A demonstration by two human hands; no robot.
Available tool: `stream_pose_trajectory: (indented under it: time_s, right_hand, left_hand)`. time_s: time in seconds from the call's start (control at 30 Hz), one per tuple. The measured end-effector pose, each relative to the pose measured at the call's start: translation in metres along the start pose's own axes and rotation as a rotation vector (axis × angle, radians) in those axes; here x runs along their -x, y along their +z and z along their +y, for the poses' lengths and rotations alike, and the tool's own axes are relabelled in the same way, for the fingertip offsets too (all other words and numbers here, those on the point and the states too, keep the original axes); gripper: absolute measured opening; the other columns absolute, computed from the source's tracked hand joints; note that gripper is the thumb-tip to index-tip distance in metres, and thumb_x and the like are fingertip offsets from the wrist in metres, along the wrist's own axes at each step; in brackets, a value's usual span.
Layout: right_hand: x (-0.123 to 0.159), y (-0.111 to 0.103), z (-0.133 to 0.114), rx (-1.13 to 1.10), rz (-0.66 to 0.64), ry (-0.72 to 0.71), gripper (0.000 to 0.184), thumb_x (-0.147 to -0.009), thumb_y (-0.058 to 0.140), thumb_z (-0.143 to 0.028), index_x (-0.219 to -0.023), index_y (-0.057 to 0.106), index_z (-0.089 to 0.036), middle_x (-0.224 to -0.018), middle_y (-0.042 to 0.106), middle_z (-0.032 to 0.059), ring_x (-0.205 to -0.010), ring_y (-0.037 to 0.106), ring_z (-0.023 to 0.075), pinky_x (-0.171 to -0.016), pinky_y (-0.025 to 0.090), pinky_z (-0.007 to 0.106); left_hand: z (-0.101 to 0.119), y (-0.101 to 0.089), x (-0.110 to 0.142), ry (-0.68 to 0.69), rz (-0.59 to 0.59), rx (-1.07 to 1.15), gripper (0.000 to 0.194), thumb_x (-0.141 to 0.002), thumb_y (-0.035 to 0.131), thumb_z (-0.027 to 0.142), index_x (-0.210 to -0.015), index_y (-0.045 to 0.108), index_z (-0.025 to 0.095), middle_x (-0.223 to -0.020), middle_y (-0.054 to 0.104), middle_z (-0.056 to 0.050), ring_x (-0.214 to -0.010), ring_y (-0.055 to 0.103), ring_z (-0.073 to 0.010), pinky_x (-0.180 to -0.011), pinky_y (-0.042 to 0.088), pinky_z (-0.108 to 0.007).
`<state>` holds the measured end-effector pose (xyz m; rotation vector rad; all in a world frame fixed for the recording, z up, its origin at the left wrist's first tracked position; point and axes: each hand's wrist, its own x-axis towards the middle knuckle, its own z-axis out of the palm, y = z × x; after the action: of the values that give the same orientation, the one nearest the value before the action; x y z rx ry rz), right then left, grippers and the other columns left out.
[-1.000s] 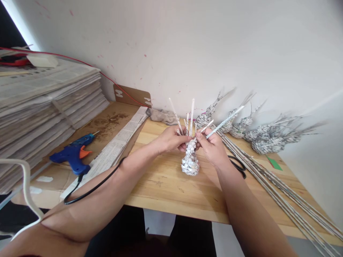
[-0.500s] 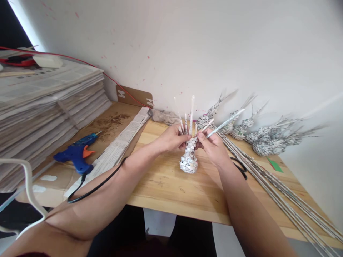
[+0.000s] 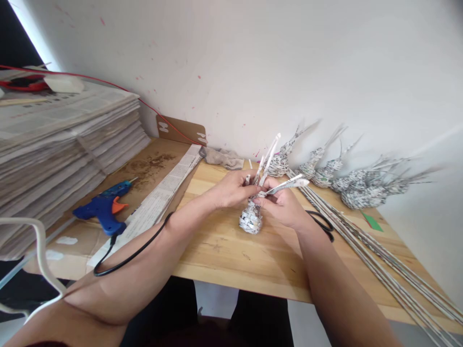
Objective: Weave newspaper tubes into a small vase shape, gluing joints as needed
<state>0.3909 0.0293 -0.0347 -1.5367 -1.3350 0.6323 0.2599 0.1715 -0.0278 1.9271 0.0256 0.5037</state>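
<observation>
A small vase-shaped piece woven from rolled newspaper (image 3: pixel 251 219) is held over the wooden table, its round base toward me. My left hand (image 3: pixel 237 189) is closed around its narrow neck from the left. From the right, my right hand (image 3: pixel 280 205) grips the neck too, with the thumb pressed on the weave. Several loose paper strands (image 3: pixel 268 161) stick up and out to the right from between my hands. The fingertips behind the neck are partly hidden.
A blue glue gun (image 3: pixel 103 207) lies on cardboard at left, beside stacked newspapers (image 3: pixel 108 130). Long paper tubes (image 3: pixel 356 238) and black scissors handles (image 3: pixel 321 222) lie at right. Several woven pieces (image 3: pixel 363 196) stand along the wall, near a grey cloth (image 3: pixel 222 158).
My right hand has moved lower onto the woven neck and turned. The fanned strands have drawn closer together and lean right; the woven piece has shifted slightly left.
</observation>
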Motion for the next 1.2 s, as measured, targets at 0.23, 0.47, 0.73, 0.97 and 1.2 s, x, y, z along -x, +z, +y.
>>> stream_pose_trajectory:
  time_s: [0.23,0.47,0.73,0.97,1.2]
  right_hand:
    - [0.000,-0.007,-0.001,0.035,-0.062,-0.032,0.012,-0.085,0.067,-0.024,-0.094,0.058,-0.022,-0.086,0.062,0.0001,-0.083,0.061,0.0175,-0.079,0.049,0.032]
    - [0.003,0.002,-0.006,0.225,0.052,-0.070,0.005,-0.085,0.059,-0.019,-0.086,0.055,-0.022,-0.077,0.056,-0.0003,-0.074,0.055,0.0175,-0.067,0.045,0.030]
    - [0.003,-0.007,-0.004,0.198,-0.005,-0.123,0.010,-0.085,0.063,-0.024,-0.083,0.053,-0.023,-0.078,0.056,-0.0008,-0.074,0.054,0.0167,-0.066,0.044,0.029]
    - [0.003,-0.007,-0.015,0.187,0.107,-0.173,0.010,-0.082,0.067,-0.023,-0.082,0.058,-0.022,-0.077,0.062,0.0001,-0.071,0.059,0.0168,-0.065,0.047,0.030]
    - [0.002,-0.006,-0.018,0.466,0.436,-0.414,0.027,-0.075,0.075,-0.019,-0.099,0.067,-0.026,-0.112,0.060,0.0106,-0.108,0.060,0.0289,-0.087,0.052,0.043]
  left_hand:
    - [-0.001,-0.003,-0.001,-0.016,0.027,0.022,0.019,-0.083,0.062,0.030,-0.091,0.067,0.013,-0.071,0.059,0.002,-0.064,0.051,-0.0109,-0.061,0.040,-0.021]
    - [0.001,-0.001,-0.002,-0.042,-0.034,0.216,0.018,-0.081,0.066,0.027,-0.089,0.067,0.011,-0.078,0.065,-0.002,-0.070,0.057,-0.0121,-0.066,0.045,-0.021]
    - [0.000,-0.006,0.000,-0.001,-0.083,0.185,0.027,-0.084,0.067,0.035,-0.097,0.066,0.012,-0.084,0.064,-0.003,-0.074,0.057,-0.0120,-0.069,0.045,-0.022]
    - [0.003,-0.006,-0.001,0.090,-0.039,0.198,0.025,-0.086,0.067,0.038,-0.091,0.066,0.014,-0.084,0.064,-0.003,-0.076,0.058,-0.0126,-0.072,0.045,-0.022]
    - [0.007,-0.008,0.002,0.279,0.190,-0.218,0.021,-0.092,0.058,0.035,-0.085,0.065,0.017,-0.085,0.065,-0.005,-0.083,0.058,-0.0159,-0.081,0.046,-0.027]
